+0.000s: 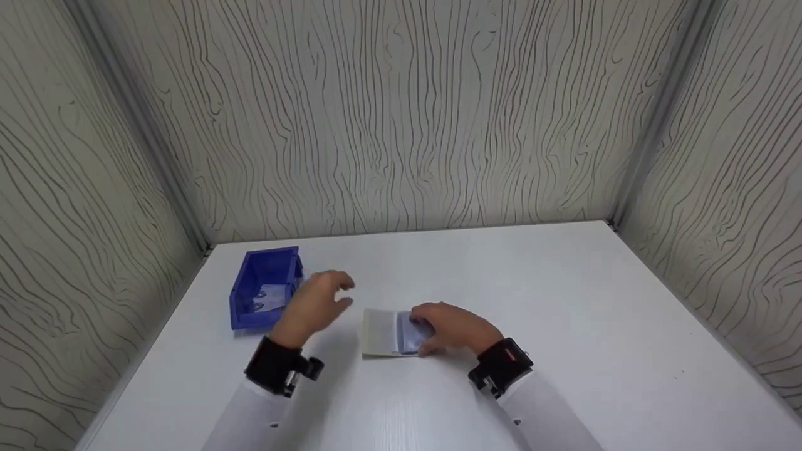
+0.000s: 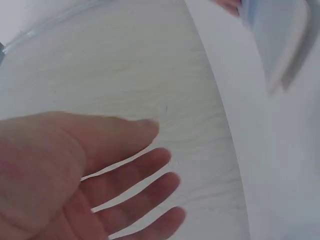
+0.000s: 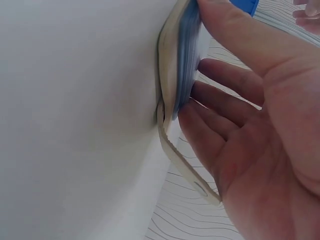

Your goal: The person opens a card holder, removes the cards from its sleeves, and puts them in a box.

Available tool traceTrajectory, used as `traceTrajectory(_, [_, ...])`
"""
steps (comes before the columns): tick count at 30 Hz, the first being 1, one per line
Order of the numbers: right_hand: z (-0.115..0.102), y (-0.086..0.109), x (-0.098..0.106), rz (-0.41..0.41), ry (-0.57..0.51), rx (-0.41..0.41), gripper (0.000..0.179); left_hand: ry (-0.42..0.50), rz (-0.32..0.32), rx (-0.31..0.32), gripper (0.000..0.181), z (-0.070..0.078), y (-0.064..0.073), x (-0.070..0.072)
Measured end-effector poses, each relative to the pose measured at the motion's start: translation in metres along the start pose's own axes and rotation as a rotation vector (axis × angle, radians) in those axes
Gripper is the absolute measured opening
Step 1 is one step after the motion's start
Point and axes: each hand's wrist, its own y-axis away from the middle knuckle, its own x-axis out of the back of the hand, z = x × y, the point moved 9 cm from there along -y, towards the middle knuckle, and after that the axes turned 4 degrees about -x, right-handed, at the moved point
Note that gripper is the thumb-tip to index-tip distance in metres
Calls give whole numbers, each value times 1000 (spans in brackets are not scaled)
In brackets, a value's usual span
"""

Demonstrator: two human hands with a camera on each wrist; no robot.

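A cream card holder (image 1: 378, 335) lies opened out on the white table, with clear bluish plastic sleeves (image 1: 410, 333) on its right half. My right hand (image 1: 456, 329) grips that half, fingers on the far edge and thumb near the close one. In the right wrist view, the stacked sleeves (image 3: 187, 60) sit between thumb and fingers, and a cream strap with a metal snap (image 3: 186, 169) hangs beside the palm. My left hand (image 1: 315, 307) hovers left of the holder, holding nothing. Its fingers (image 2: 145, 192) are relaxed and slightly apart in the left wrist view.
A blue plastic bin (image 1: 241, 307) stands at the left of the table (image 1: 539, 288), close behind my left hand. Printed cards or papers (image 1: 270, 297) lie inside it. Wood-patterned panels (image 1: 401, 119) enclose the table at the back and both sides.
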Motion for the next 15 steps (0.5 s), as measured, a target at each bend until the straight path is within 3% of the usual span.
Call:
traceTrajectory(4, [0, -2, 2, -10, 21, -1, 49, 74, -184, 3, 28, 21, -1, -50])
traceTrajectory(8, [1, -2, 4, -10, 36, -6, 46, 53, -224, 28, 37, 20, -6, -91])
traceTrajectory(11, [1, -2, 2, -12, 41, 9, 47, 19, -227, 35, 44, 16, -6, -108])
traceTrajectory(15, [-2, -1, -1, -27, 48, 15, 50, 7, -224, 56, 46, 14, -5, -114])
